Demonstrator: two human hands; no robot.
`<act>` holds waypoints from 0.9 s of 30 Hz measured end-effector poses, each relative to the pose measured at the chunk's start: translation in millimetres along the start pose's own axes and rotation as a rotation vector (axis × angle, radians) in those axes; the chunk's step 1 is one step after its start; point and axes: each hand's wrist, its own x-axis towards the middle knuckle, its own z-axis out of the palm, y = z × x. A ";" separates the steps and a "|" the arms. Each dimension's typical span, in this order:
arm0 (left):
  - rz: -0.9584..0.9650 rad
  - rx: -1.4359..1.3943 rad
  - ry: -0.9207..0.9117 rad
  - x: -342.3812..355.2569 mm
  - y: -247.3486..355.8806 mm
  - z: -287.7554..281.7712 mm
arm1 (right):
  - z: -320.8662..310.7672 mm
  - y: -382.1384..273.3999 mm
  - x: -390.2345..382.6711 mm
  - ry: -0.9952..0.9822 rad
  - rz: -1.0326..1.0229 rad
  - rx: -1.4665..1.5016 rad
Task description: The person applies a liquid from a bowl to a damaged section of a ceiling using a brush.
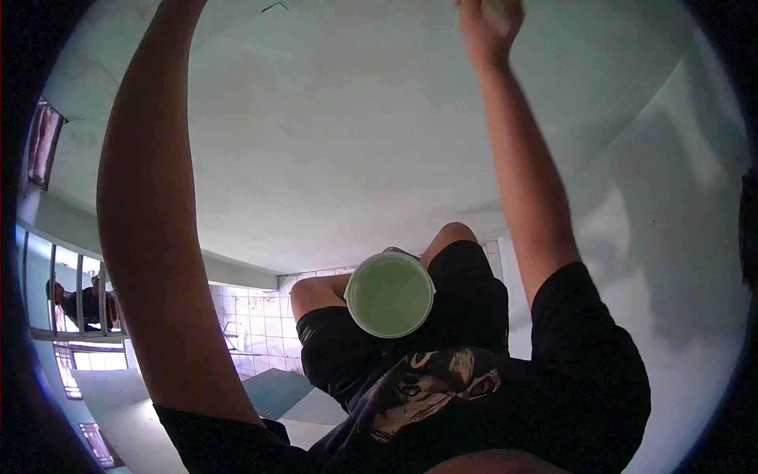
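Note:
Both my arms reach up along a pale green wall [339, 142]. My left arm [150, 197] runs out past the top edge, so the left hand is out of the picture. At the top, partly cut off, my right hand [488, 35] is close to the wall with its fingers curled in. Something pale shows at the fingers, too blurred to name. Below, in front of my body and between my legs, a round bucket [390, 295] has a whitish rim and pale green within. Neither arm touches it.
White tiles [257, 320] cover the floor below. A dark green flat panel [276, 393] is low at the left. Beyond a barred opening [67, 288] at the far left is another person [83, 306]. A side wall [663, 261] stands at the right.

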 end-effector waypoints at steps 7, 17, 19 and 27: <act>0.021 -0.008 0.029 -5.1 -2.8 -2.5 | -138.2 -49.3 -220.8 -0.417 0.837 -0.168; 0.442 0.124 0.351 -10.5 5.1 49.5 | -216.6 -114.6 -298.0 -0.237 1.226 -0.108; 0.533 0.115 0.385 -18.9 12.6 64.8 | -213.6 -113.4 -297.6 -0.263 1.223 -0.094; 0.438 0.190 0.384 -32.6 16.5 79.0 | -174.0 -113.2 -233.6 -0.214 1.023 -0.108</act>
